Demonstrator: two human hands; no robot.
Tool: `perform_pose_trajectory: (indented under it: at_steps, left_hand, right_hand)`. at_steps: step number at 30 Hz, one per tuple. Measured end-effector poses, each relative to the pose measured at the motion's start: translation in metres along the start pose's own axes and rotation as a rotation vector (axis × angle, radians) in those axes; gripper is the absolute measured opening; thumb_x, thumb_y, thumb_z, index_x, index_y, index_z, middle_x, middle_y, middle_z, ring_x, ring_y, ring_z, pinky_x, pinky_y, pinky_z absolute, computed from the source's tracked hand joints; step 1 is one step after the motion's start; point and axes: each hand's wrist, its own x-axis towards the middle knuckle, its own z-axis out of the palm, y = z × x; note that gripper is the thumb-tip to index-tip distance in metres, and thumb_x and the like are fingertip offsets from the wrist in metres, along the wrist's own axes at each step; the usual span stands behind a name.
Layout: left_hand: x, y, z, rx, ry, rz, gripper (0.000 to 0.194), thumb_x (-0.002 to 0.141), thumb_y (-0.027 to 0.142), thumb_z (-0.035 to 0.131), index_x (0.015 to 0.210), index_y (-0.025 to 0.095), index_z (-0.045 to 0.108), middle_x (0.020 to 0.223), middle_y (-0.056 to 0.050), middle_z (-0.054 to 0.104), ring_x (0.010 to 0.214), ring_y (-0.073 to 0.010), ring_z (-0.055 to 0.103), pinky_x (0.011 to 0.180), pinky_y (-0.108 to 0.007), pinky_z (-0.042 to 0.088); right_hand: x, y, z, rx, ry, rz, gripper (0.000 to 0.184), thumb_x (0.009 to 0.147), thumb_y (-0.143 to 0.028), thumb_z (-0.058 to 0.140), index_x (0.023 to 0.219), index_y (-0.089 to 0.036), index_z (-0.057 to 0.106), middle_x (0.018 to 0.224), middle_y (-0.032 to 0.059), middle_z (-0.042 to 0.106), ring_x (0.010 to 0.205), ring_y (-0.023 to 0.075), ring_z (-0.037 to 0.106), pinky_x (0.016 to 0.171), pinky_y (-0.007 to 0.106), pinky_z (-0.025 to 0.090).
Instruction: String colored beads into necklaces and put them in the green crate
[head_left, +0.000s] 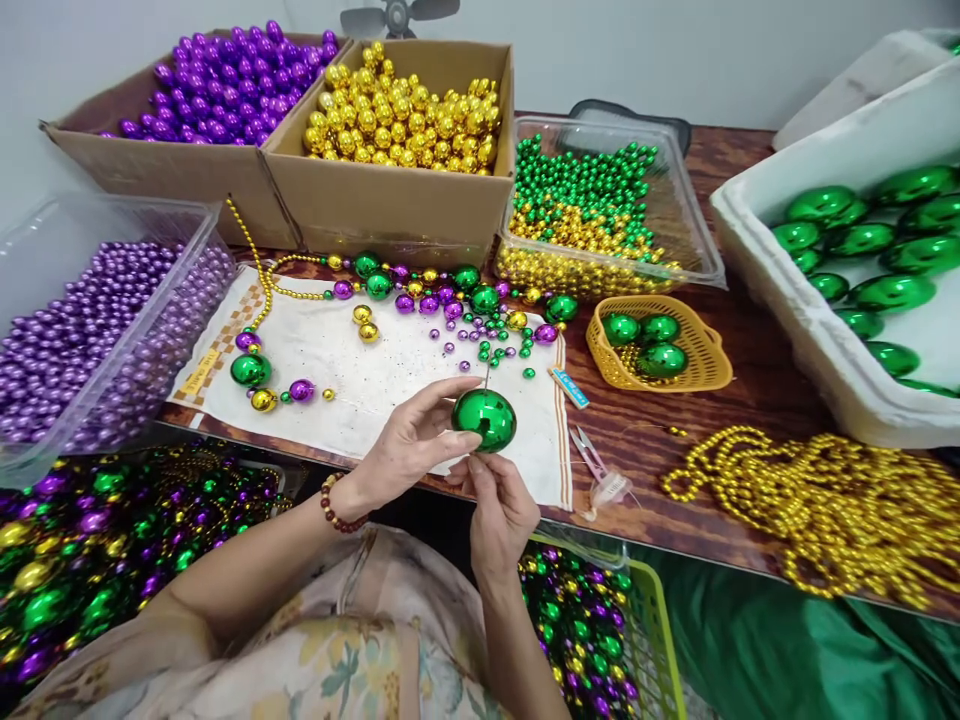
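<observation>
A large shiny green ball bead (491, 418) is held in my left hand (420, 430), thumb and fingers closed on its left side. A thin needle (489, 372) sticks up from the top of this bead. Just below it, my right hand (499, 505) is closed in a pinch by the bead's underside; what its fingertips grip is too small to make out. Beyond the hands, small loose green and purple beads (484, 350) lie on a white cloth (405, 390). A string of mixed beads (379, 287) curves along the cloth's far and left edges.
Cardboard boxes (390, 205) and clear tubs (697, 235) of beads line the back and left. On the right stand a yellow basket (712, 350), thread snips (589, 450), gold bead strands (825, 500) and a foam box (757, 250). A green-rimmed crate (660, 630) sits below the table.
</observation>
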Motion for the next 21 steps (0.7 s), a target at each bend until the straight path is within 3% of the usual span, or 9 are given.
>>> perform_pose_trajectory:
  at_steps: [5, 7, 11, 16, 21]
  left_hand:
    - [0.002, -0.018, 0.004, -0.002, 0.055, -0.094, 0.053, 0.081, 0.034, 0.081, 0.131, 0.028, 0.063, 0.126, -0.006, 0.064, 0.103, -0.0166, 0.065, 0.092, -0.028, 0.054]
    - [0.001, -0.024, 0.006, 0.015, 0.042, -0.145, 0.057, 0.080, 0.034, 0.081, 0.133, 0.027, 0.061, 0.126, -0.007, 0.063, 0.102, -0.0169, 0.065, 0.093, -0.029, 0.054]
    - [0.006, -0.034, 0.003, 0.169, -0.101, -0.203, 0.064, 0.080, 0.035, 0.082, 0.139, 0.026, 0.057, 0.128, -0.010, 0.064, 0.111, -0.0219, 0.064, 0.097, -0.034, 0.051]
    - [0.057, -0.049, -0.023, 0.652, -0.044, 0.007, 0.030, 0.096, 0.033, 0.060, 0.121, 0.019, 0.067, 0.125, -0.013, 0.061, 0.104, -0.0223, 0.063, 0.093, -0.036, 0.049]
    - [0.105, -0.072, -0.037, 1.102, -0.109, 0.035, 0.023, 0.091, 0.011, 0.055, 0.109, 0.015, 0.069, 0.111, -0.013, 0.062, 0.103, -0.0266, 0.057, 0.098, -0.041, 0.043]
  right_hand:
    - [0.002, 0.001, -0.013, 0.030, -0.075, 0.148, 0.020, 0.094, -0.034, 0.064, 0.103, -0.018, 0.073, 0.088, 0.0068, 0.077, 0.065, 0.0151, 0.069, 0.057, 0.026, 0.052]
    - [0.002, 0.005, -0.018, 0.064, -0.026, 0.225, 0.022, 0.091, -0.037, 0.068, 0.097, -0.017, 0.072, 0.081, 0.0062, 0.076, 0.059, 0.0146, 0.066, 0.054, 0.025, 0.050]
    - [0.007, 0.016, -0.023, 0.092, 0.083, 0.303, 0.027, 0.085, -0.041, 0.073, 0.078, -0.016, 0.068, 0.064, 0.0030, 0.070, 0.051, 0.0123, 0.058, 0.050, 0.024, 0.044]
    - [0.018, 0.022, -0.030, 0.118, 0.175, 0.350, 0.028, 0.079, -0.042, 0.076, 0.079, -0.015, 0.068, 0.075, 0.0070, 0.073, 0.054, 0.0126, 0.059, 0.045, 0.022, 0.038]
    - [0.016, 0.018, -0.032, 0.130, 0.170, 0.341, 0.028, 0.080, -0.042, 0.075, 0.077, -0.015, 0.069, 0.062, 0.0024, 0.066, 0.048, 0.0100, 0.051, 0.044, 0.022, 0.037]
